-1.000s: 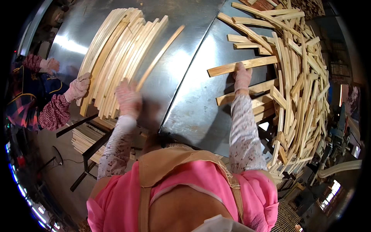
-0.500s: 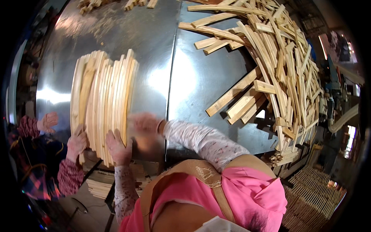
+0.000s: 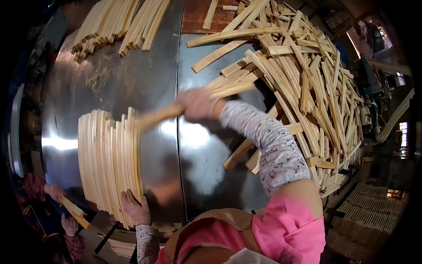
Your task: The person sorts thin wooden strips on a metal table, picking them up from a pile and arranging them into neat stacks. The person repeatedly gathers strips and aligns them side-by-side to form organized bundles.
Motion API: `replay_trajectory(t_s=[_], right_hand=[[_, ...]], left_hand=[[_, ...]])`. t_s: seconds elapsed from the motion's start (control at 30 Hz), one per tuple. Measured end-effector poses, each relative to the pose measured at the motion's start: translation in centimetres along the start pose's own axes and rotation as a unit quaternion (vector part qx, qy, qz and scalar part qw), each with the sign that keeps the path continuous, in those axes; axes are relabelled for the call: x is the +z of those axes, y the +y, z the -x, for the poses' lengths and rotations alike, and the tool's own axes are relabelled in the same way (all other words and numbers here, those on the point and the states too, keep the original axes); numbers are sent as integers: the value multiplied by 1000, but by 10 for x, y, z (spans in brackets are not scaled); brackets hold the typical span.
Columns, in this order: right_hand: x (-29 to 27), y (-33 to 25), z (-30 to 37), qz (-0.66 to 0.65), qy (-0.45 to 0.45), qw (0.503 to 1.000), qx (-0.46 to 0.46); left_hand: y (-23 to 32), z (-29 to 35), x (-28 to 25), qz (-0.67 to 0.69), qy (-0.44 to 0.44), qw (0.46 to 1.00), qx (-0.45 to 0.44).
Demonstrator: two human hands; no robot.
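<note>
since the earlier frame, the right hand (image 3: 198, 104) has been moving away from the row of slats (image 3: 103, 160) and is now hovering over the table seam (image 3: 177, 145); the co-worker's hands have also been leaving the row. the right hand is closing around a wooden slat (image 3: 160, 115), which is pointing leftward, its blurred far end hanging near the row's upper right corner; motion blur is hiding how the fingers are wrapping it, and i cannot tell whether that end is touching the row. the left hand (image 3: 135, 207) is resting on the near right end of the row, fingers extended, thumb standing apart, pressing on the slats without grasping any. the row is lying side by side on the left part of the metal table (image 3: 154, 83). a loose pile of slats (image 3: 316, 83) is covering the right side, and more stacked slats (image 3: 105, 22) are lying at the far left. the co-worker's upper hand (image 3: 54, 192) is holding light wood pieces (image 3: 72, 209) at the table's left edge.
</note>
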State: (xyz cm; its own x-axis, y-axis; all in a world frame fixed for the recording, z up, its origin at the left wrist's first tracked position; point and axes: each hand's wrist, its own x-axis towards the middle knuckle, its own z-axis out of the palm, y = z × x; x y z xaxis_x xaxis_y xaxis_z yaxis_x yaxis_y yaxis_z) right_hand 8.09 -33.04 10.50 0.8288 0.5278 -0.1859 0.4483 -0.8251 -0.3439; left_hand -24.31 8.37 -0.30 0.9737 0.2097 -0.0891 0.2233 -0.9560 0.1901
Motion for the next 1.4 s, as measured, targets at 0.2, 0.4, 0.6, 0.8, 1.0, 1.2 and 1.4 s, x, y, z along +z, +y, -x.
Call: replay_trajectory(t_s=[0.2, 0.4, 0.6, 0.8, 1.0, 1.2, 1.4], right_hand=[[-94, 13, -49, 169, 149, 917, -330], [-192, 248, -60, 399, 255, 878, 70], [-80, 298, -112, 284, 56, 923, 255], [-67, 326, -133, 268, 144, 918, 254], [-45, 259, -117, 298, 93, 948, -57], [-32, 235, -98, 115, 156, 974, 121], [16, 248, -125, -50, 331, 775, 536]], left_hand=[[18, -22, 17, -17, 131, 985, 112], [79, -27, 42, 41, 145, 973, 175], [120, -70, 54, 101, 108, 959, 241], [204, -162, 38, 229, 53, 942, 240], [344, -297, 16, 150, 242, 876, 390], [340, -332, 52, 156, -139, 962, 174], [290, -263, 62, 247, -133, 955, 93]])
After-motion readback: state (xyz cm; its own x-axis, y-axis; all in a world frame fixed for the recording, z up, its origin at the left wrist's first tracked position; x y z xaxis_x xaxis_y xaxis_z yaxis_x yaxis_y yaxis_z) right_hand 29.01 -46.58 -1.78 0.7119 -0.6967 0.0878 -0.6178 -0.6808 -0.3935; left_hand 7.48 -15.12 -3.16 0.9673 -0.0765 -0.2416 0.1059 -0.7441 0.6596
